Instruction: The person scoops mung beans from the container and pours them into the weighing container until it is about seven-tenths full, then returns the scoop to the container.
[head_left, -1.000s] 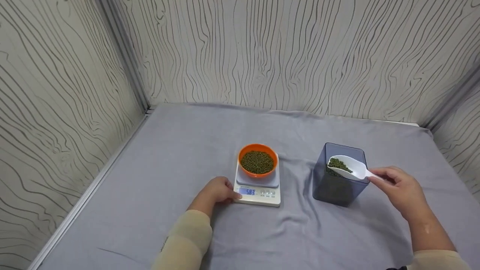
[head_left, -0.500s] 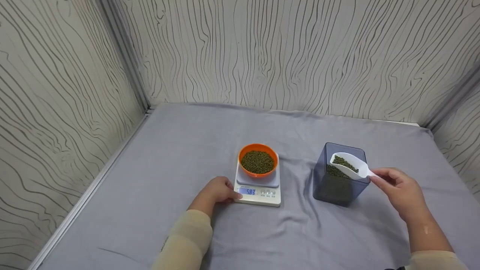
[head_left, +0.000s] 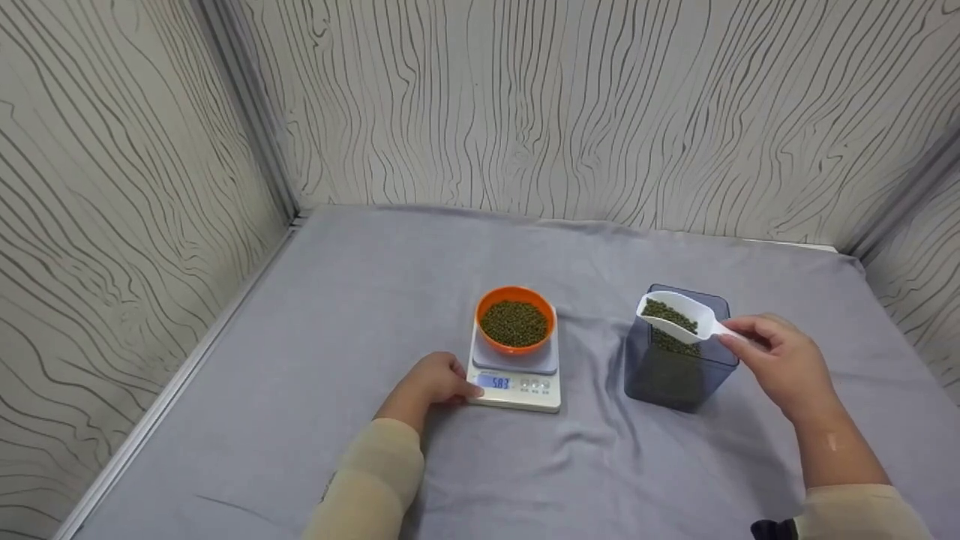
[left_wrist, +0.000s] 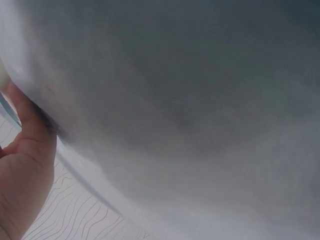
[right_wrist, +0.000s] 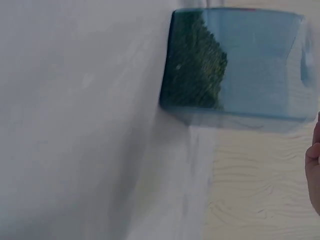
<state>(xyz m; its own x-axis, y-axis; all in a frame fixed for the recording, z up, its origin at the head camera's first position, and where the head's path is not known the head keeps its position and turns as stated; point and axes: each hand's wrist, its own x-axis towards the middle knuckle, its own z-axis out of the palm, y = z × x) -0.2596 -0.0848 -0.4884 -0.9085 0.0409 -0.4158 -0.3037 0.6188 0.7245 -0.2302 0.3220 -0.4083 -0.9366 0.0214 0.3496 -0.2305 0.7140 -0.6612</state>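
Observation:
In the head view an orange bowl [head_left: 514, 298] filled with small green beans [head_left: 513, 324] stands on a white kitchen scale [head_left: 517, 399], whose display looks like 583. My left hand [head_left: 436, 379] holds the scale's front left corner, thumb on top; the other fingertips are hidden. In the right, my right hand [head_left: 784, 360] pinches the handle of a white scoop [head_left: 701, 319]. Green beans lie in the scoop, which is held over a bluish see-through bin [head_left: 675, 382]. The bin is partly filled with the same beans, also seen in the right wrist view.
A wrinkled grey cloth [head_left: 375, 300] covers the table. Wood-patterned panels [head_left: 487, 112] rise at the back and sides. Cloth blurs most of the left wrist view.
My right hand has moved the loaded scoop up and leftward, so its tip now reaches past the bin's left rim. The left hand, scale and bowl look unchanged.

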